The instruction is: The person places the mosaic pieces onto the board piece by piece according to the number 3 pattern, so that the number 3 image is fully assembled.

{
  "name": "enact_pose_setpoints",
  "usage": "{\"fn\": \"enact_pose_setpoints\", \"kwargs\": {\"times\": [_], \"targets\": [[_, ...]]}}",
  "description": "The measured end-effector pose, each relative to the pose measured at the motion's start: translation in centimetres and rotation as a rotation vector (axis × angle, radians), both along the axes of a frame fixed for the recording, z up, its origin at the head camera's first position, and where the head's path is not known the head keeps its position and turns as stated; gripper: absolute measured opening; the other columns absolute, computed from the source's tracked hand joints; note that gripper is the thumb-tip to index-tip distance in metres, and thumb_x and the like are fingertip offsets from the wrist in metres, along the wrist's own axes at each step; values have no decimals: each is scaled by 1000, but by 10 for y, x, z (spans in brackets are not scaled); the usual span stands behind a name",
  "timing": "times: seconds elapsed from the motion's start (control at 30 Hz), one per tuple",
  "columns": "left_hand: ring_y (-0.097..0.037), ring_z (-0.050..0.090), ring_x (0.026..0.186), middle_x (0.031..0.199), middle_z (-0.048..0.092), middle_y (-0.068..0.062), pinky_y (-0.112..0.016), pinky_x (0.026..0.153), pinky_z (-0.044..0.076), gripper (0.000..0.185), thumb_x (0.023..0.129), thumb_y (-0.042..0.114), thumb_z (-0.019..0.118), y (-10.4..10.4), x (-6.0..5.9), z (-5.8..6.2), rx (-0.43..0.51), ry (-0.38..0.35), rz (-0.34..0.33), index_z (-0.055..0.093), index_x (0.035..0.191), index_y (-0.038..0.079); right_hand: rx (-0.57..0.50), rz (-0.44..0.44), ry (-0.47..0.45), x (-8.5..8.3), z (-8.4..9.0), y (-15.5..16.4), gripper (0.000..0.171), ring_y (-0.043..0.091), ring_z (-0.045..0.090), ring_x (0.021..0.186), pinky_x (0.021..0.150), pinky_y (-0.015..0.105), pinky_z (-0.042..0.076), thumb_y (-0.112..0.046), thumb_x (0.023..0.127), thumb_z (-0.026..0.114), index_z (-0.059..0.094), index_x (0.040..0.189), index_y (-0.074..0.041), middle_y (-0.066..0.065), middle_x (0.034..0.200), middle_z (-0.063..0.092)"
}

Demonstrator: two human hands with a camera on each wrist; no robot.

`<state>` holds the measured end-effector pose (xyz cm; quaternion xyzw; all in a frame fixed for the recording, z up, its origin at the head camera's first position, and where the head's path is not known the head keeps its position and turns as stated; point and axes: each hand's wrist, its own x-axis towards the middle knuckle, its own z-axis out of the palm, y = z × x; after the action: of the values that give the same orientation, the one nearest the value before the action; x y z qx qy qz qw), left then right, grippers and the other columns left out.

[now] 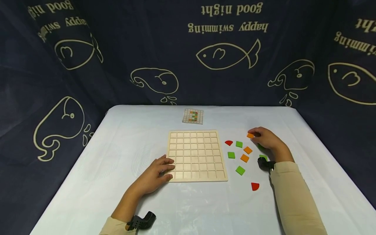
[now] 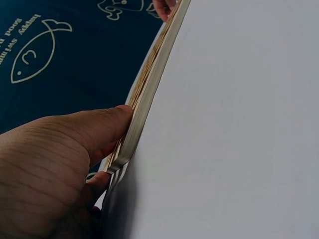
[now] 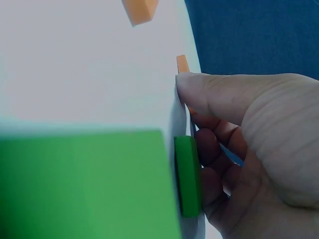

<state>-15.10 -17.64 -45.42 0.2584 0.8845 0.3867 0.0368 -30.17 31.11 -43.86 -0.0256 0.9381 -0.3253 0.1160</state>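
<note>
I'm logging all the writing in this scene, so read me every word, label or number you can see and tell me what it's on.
"good night": upside down on the dark blue backdrop cloth, top centre, and again partly cut off at top left.
"happy swimming": upside down on the same cloth, under each "good night"; also in the left wrist view.
Pattern card: coloured squares only, no legible text.
Wooden grid board and tiles: no writing.

We read "good night" and "happy swimming", printed upside down, on the dark blue fish-patterned backdrop cloth (image 1: 188, 49); it repeats at both sides.
</note>
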Motion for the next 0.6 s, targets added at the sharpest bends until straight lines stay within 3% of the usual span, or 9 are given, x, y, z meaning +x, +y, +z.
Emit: {"fn": "enact_pose_setpoints", "kwargs": {"times": [0.6], "targets": [[-36,24,147,140,53,-5,-58,114,27,34,95,19,69,-2,-1,-2,-5,-11,5,68,125,5,-40,19,16,2,2,1,34,38,43,114,106,56,34,-7,97,59,55,131,-1,22,128,51]]}}
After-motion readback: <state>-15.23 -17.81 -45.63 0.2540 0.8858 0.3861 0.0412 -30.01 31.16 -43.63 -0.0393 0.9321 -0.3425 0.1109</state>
